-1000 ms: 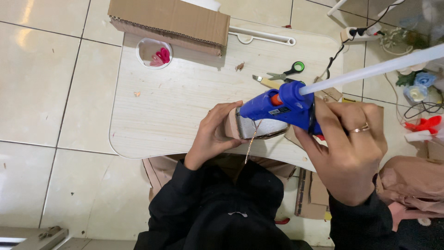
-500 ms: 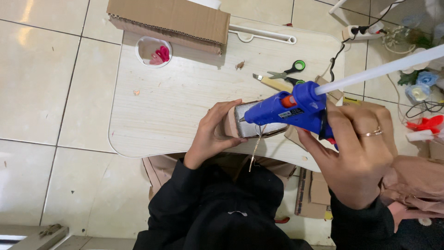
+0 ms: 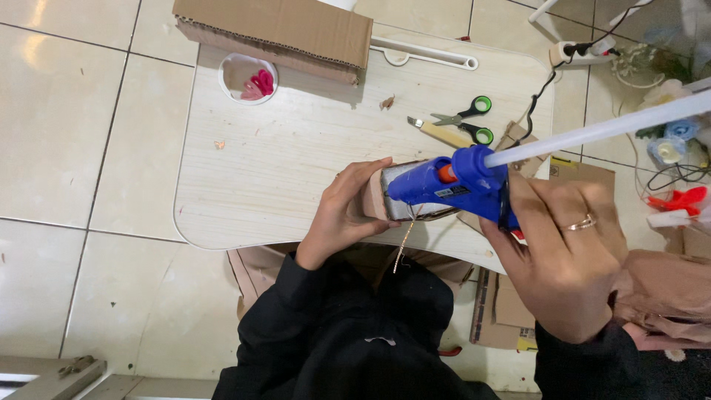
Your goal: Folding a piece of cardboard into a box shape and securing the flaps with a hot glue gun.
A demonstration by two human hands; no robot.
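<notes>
My right hand (image 3: 566, 255) grips a blue glue gun (image 3: 452, 185) with an orange nozzle part and a long white glue stick (image 3: 600, 130) jutting from its back. The gun's tip points left onto a small cardboard piece with a silvery face (image 3: 404, 196). My left hand (image 3: 344, 215) holds that piece by its left end at the near edge of the low pale wooden table (image 3: 296, 163). A thin strand of twine (image 3: 404, 244) hangs from the piece.
A long cardboard box (image 3: 278, 30) lies at the table's far edge, beside a white bowl with pink bits (image 3: 249, 78). Green-handled scissors (image 3: 463, 122) and a knife (image 3: 441, 133) lie behind the gun. Cardboard scraps (image 3: 511, 307), cables and coloured clutter sit on the floor to the right.
The glue gun has shifted slightly to the left along the cardboard piece and my right hand has moved with it. My left hand keeps its grip.
</notes>
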